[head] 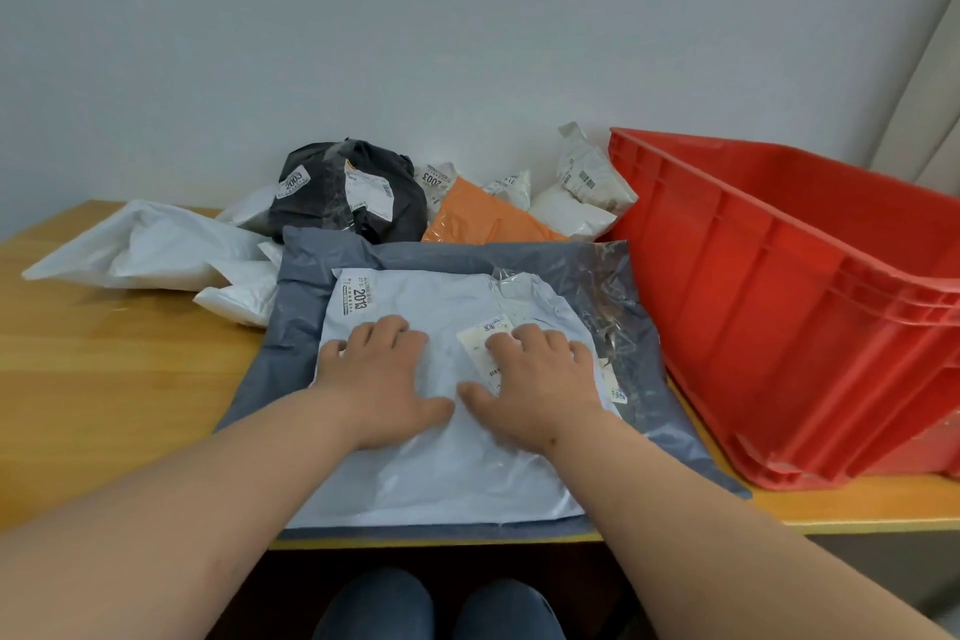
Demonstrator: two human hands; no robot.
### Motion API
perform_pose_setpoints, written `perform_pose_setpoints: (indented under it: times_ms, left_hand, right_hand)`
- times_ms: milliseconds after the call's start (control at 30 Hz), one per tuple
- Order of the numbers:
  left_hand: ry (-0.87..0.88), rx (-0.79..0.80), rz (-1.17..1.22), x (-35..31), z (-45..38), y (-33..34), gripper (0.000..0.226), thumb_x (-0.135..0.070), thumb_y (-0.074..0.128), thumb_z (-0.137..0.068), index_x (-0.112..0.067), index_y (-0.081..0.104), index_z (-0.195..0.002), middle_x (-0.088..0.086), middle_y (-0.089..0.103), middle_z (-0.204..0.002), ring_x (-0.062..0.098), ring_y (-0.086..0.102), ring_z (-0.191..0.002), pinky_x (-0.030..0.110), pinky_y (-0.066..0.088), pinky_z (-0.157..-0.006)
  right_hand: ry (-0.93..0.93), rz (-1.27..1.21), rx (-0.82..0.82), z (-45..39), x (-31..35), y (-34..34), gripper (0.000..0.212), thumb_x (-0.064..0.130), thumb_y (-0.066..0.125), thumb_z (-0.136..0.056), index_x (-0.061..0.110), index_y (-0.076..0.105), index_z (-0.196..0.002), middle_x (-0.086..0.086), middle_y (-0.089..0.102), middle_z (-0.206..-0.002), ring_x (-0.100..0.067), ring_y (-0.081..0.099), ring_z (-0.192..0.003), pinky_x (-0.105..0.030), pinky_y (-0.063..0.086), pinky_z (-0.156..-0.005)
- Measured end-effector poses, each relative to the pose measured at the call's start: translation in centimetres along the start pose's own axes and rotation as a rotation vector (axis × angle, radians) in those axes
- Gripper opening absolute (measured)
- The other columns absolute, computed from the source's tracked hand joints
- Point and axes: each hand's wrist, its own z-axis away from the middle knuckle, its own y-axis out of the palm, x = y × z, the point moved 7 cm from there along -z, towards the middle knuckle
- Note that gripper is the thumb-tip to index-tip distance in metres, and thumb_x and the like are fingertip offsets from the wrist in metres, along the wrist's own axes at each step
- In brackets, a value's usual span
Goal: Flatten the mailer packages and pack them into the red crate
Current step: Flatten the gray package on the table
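1. Head view: left hand [382, 379] and right hand [535, 379] are laid flat, fingers extended, pressed on the white mailer [452, 442].
2. The white mailer is stacked on a grey mailer [613, 276], beneath both hands.
3. The red crate [795, 296] is set right of the right hand.
4. Black package [348, 192], orange package [483, 218] and crumpled white bags [145, 244] are heaped beyond the fingertips on the wooden table [104, 364].

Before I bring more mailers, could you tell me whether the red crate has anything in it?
Cannot tell: the red crate shows only its outer wall; its inside is hidden.
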Motion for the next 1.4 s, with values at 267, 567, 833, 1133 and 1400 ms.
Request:
perform_pose_setpoints:
  times_ms: [267, 567, 833, 1133, 1400]
  left_hand:
    - [-0.007, -0.069, -0.023, 0.1, -5.3, 0.4, 0.062, -0.055, 0.013, -0.100, -0.039, -0.013, -0.153, -0.009, -0.023, -0.161, 0.024, -0.023, -0.148, 0.053, -0.006, -0.119]
    - [-0.102, -0.040, 0.045, 1.7, -5.7, 3.6, 0.075, -0.081, 0.015, -0.084, -0.053, -0.013, -0.148, -0.017, -0.019, -0.161, 0.028, -0.013, -0.150, 0.059, 0.000, -0.118]
    - [-0.129, -0.006, 0.040, 1.6, -6.0, 4.0, 0.075, -0.080, 0.015, -0.085, -0.050, -0.005, -0.151, -0.016, -0.009, -0.163, 0.027, -0.006, -0.150, 0.060, 0.005, -0.117]
    - [-0.133, 0.081, 0.031, 1.8, -6.9, 3.7, 0.074, -0.080, 0.020, -0.085, -0.049, 0.006, -0.151, -0.015, 0.006, -0.163, 0.025, 0.009, -0.149, 0.059, 0.014, -0.115]
    - [-0.147, 0.120, 0.042, 2.1, -7.4, 2.9, 0.077, -0.084, 0.024, -0.080, -0.050, 0.018, -0.149, -0.017, 0.018, -0.160, 0.025, 0.017, -0.146, 0.057, 0.022, -0.112]
  right_hand:
    - [0.040, -0.041, 0.151, -3.7, -1.5, 2.7, 0.072, 0.077, 0.018, -0.090, 0.051, -0.009, -0.152, 0.009, -0.028, -0.161, -0.027, -0.026, -0.148, -0.061, -0.010, -0.117]
    - [0.066, -0.024, 0.197, -3.9, -2.6, 5.0, 0.082, 0.088, 0.013, -0.080, 0.054, -0.015, -0.149, 0.010, -0.027, -0.162, -0.028, -0.030, -0.147, -0.067, -0.015, -0.112]
    - [0.093, -0.033, 0.284, -4.0, -2.8, 5.5, 0.082, 0.089, 0.011, -0.079, 0.055, -0.013, -0.149, 0.008, -0.020, -0.164, -0.031, -0.020, -0.150, -0.068, -0.012, -0.113]
    - [0.088, -0.060, 0.359, -4.9, -2.8, 5.5, 0.086, 0.090, 0.015, -0.077, 0.051, -0.003, -0.152, 0.006, -0.003, -0.167, -0.029, -0.001, -0.153, -0.062, 0.003, -0.118]
    - [0.091, -0.043, 0.366, -5.2, -2.9, 5.5, 0.087, 0.090, 0.016, -0.077, 0.049, 0.003, -0.153, 0.006, 0.005, -0.166, -0.028, 0.005, -0.152, -0.059, 0.005, -0.119]
